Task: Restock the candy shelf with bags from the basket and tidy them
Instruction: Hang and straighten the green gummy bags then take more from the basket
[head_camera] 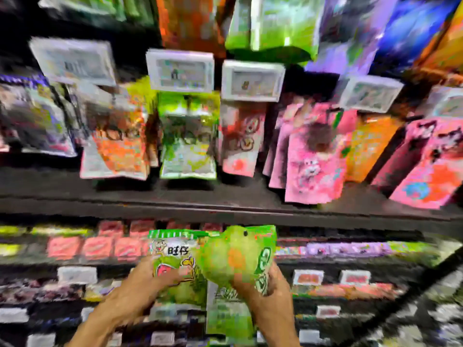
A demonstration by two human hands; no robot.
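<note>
The picture is blurred by motion. My left hand (pixel 150 276) grips a green candy bag (pixel 175 256) by its lower left side. My right hand (pixel 265 289) holds a second green bag (pixel 238 256) that overlaps the first one on the right. Both bags are in front of the dark shelf edge (pixel 225 211). On the shelf above, a row of matching green bags (pixel 188 136) hangs on a peg between orange bags (pixel 120 146) and pink ones (pixel 243 139). The basket is out of view.
White price tags (pixel 180 70) stick out above each hanging row. More pink bags (pixel 313 159) and an orange pack (pixel 368 149) stand to the right. Lower shelves with small red packs (pixel 95 246) and price labels run behind my hands.
</note>
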